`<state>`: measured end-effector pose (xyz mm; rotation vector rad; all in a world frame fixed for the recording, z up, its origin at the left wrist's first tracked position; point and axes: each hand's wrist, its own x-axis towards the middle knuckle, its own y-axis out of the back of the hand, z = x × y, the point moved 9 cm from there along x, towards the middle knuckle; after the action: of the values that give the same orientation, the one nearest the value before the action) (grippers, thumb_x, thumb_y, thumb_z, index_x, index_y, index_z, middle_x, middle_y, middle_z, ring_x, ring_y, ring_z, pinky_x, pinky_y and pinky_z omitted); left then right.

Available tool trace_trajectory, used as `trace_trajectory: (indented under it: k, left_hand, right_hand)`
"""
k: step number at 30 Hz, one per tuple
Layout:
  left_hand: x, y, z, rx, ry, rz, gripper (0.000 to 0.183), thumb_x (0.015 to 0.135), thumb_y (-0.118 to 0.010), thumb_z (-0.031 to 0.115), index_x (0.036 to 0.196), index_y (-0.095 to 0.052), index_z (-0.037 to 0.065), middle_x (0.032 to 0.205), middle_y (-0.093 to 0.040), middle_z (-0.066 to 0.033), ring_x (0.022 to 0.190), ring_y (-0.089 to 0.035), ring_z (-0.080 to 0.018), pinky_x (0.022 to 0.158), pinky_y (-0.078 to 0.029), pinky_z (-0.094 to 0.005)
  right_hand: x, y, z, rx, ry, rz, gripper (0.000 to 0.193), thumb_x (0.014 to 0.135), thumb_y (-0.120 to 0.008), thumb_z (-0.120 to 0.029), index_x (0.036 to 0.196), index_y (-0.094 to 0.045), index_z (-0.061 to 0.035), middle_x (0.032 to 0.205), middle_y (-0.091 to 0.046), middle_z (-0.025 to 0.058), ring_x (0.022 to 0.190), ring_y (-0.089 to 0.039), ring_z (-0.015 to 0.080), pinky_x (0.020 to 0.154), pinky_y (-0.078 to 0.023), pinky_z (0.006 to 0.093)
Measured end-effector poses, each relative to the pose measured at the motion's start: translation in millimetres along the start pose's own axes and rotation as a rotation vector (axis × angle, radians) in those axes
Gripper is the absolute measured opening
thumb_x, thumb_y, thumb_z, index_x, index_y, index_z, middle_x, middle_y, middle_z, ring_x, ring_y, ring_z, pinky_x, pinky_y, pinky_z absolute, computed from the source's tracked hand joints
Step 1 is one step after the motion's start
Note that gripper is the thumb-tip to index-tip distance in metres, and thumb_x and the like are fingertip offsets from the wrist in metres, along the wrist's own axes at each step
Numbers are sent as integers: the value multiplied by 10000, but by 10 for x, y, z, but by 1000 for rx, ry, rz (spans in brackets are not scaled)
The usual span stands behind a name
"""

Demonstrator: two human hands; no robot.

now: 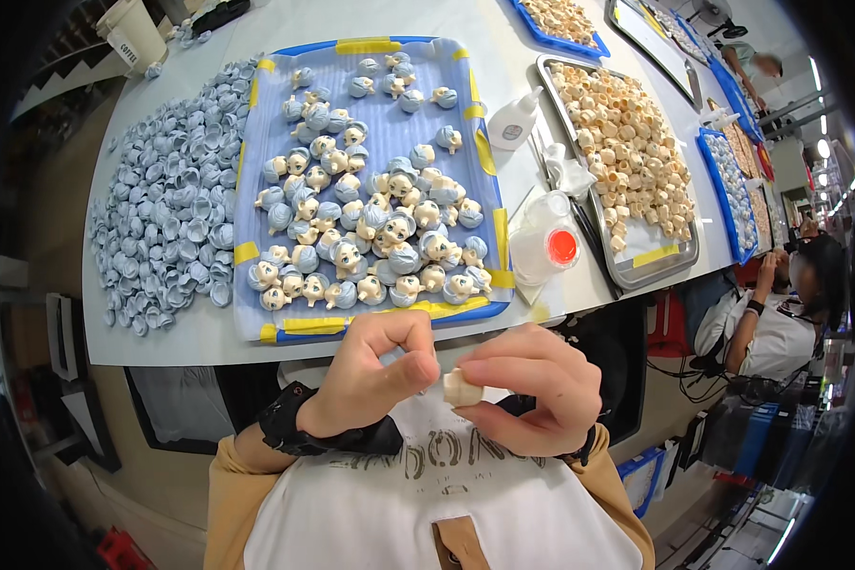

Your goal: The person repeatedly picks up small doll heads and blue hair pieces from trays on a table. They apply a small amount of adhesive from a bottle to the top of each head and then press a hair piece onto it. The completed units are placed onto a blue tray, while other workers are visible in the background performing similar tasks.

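My right hand pinches a small cream-coloured hollow doll-head part between thumb and fingers, just beyond the table's front edge. Close to its left, my left hand is closed, thumb against curled fingers. A pale bluish patch shows in the gap of those fingers; what they hold, if anything, I cannot make out. Beyond both hands lies a blue tray with yellow tape and a translucent liner. Many small doll heads with faces and blue hair lie in it, crowded toward the near side.
Pale blue hollow hair pieces form a pile at the left. To the right stand a white squeeze bottle, a clear container with a red-orange disc, and a metal tray of cream parts. Another person sits at far right.
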<state>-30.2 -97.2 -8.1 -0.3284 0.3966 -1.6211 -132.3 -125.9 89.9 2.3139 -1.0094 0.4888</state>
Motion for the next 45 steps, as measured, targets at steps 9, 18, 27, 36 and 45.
trace_trajectory:
  k: [9, 18, 27, 36, 45]
  left_hand:
    - [-10, -30, 113, 363, -125, 55, 464, 842, -597, 437, 644, -493, 31, 569, -485, 23, 535, -415, -45, 459, -326, -209]
    - [3, -4, 54, 165, 126, 172, 788, 833, -267, 706, 860, -584, -15, 705, -545, -13, 644, -503, -107, 589, -398, -221]
    - [-264, 177, 0, 96, 165, -35, 295, 845, -603, 247, 1000, -558, 0, 735, -547, 5, 631, -490, -42, 563, -378, -172]
    - [-80, 629, 190, -767, 202, 292, 393, 946, -366, 308, 1152, -460, -13, 559, -406, 10, 490, -436, -128, 439, -362, -259]
    - [-168, 176, 67, -354, 343, -63, 299, 878, -437, 102, 1147, -456, -28, 742, -533, -73, 579, -499, -109, 518, -409, -233]
  right_hand:
    - [-30, -178, -77, -293, 93, -215, 423, 660, -716, -54, 1062, -603, 12, 831, -585, 74, 627, -545, 184, 526, -448, 275]
    - [100, -288, -4, -399, 135, 1, 490, 616, -741, -234, 1031, -606, -11, 873, -575, 65, 789, -562, 246, 662, -472, 327]
    - [97, -437, 42, -441, 180, -34, 471, 725, -644, -429, 925, -598, -5, 835, -564, 82, 713, -550, 244, 588, -439, 330]
    - [-337, 1003, 233, -631, -236, 412, 305, 821, -621, -147, 1093, -589, -12, 988, -600, 139, 805, -587, 218, 656, -469, 292]
    - [-522, 1717, 1450, -801, -623, 132, 226, 729, -636, -27, 952, -603, -13, 845, -606, 112, 677, -592, 201, 600, -467, 296]
